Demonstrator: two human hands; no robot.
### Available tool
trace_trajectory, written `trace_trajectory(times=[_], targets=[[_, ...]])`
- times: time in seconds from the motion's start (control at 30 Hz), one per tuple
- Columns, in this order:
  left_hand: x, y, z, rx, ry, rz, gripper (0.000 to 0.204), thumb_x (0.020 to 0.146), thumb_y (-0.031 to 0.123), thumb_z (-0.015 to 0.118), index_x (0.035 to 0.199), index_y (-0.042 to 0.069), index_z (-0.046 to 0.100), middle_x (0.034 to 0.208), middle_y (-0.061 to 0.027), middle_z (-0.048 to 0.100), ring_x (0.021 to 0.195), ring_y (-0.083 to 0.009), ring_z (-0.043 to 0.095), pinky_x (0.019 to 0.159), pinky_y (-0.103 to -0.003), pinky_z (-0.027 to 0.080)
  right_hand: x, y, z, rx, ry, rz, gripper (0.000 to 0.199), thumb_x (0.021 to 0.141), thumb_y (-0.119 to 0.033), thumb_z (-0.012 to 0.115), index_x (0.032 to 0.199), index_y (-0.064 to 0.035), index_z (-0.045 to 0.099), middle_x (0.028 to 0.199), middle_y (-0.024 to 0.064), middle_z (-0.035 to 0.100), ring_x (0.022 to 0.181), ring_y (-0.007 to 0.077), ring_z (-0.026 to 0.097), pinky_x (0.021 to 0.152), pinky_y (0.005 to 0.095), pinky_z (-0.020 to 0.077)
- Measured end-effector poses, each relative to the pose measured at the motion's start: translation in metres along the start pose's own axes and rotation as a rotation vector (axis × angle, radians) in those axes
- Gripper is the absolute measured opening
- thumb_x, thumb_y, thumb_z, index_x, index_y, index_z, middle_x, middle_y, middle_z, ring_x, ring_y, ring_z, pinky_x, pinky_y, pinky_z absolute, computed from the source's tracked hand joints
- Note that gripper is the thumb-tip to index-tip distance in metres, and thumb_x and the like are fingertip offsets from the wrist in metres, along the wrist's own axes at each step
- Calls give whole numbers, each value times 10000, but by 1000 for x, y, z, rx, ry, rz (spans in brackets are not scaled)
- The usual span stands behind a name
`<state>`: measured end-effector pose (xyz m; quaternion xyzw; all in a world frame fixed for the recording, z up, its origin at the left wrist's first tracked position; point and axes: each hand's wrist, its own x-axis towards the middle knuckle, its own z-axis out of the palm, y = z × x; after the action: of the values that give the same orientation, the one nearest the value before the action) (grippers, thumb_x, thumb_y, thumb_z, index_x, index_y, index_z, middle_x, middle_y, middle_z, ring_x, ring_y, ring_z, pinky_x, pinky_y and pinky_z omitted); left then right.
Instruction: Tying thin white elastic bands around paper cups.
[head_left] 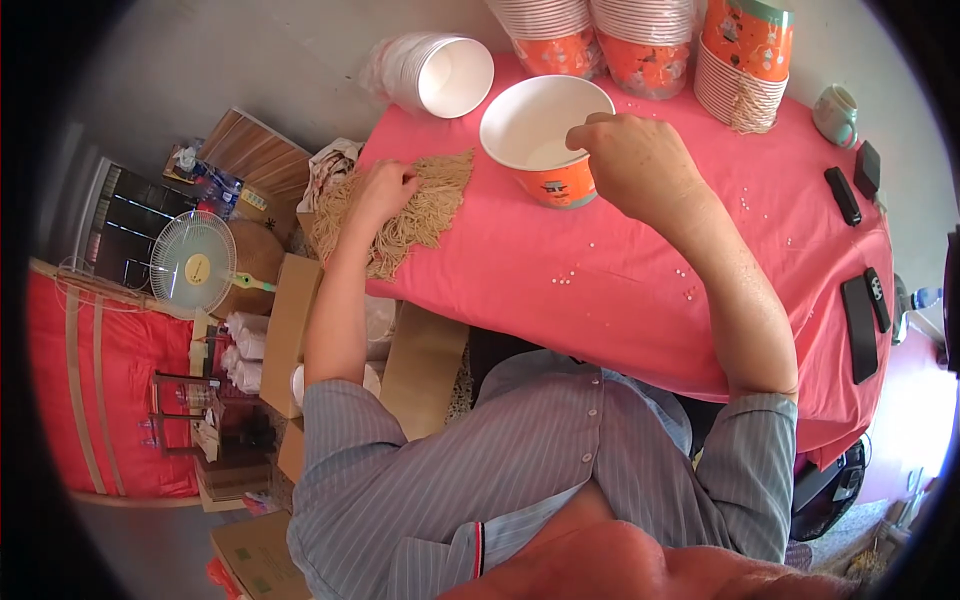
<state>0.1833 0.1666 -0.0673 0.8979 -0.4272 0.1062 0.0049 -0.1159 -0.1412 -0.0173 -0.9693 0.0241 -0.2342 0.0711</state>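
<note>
Orange paper forms the outside of the bowl (548,140), white inside, and my right hand (630,165) rests against its near right rim with the fingers curled over the edge; that grip looks closed on the rim, though I cannot see the fingertips themselves. My left hand (385,190) lies left of the bowl, its grip closed loosely on a heap of pale tan strings (400,215) that spreads across the left edge of the counter (620,300). A pink cloth covers the counter, and the bowl stands upright on it, towards the far side.

Small white beads (565,279) lie scattered on the cloth nearer to me than the bowl, with more to its right. Just left of the bowl and farther back, a stack of white cups (435,72) lies on its side with the open mouth turned towards the bowl. Behind the bowl, stacks of orange bowls (640,40) stand along the far edge. Well to the right of the bowl sit a pale green teapot (836,113) and several dark flat devices (858,325). Far left of the bowl, down off the counter, I see a small white fan (193,262) and cardboard boxes (290,335) on the floor.
</note>
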Motion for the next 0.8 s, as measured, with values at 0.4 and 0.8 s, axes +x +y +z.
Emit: trace_trajectory(times=[0.4, 0.8], targets=[[2, 2, -25, -542, 260, -186, 205, 1042, 192, 705, 1083, 7, 784, 887, -113, 775, 787, -211, 721, 739, -351, 557, 8, -10, -13, 217, 128, 58, 185, 958, -133, 656, 1051, -94, 812, 888, 162, 795, 855, 347, 797, 763, 487, 640], [-22, 156, -93, -829, 632, -33, 146, 1064, 136, 752, 1108, -2, 766, 870, 1, 743, 734, -67, 632, 690, -253, 513, 9, -47, -6, 1351, -253, 239, 248, 1081, -160, 680, 1201, 14, 810, 954, 52, 792, 740, 115, 714, 607, 278, 557]])
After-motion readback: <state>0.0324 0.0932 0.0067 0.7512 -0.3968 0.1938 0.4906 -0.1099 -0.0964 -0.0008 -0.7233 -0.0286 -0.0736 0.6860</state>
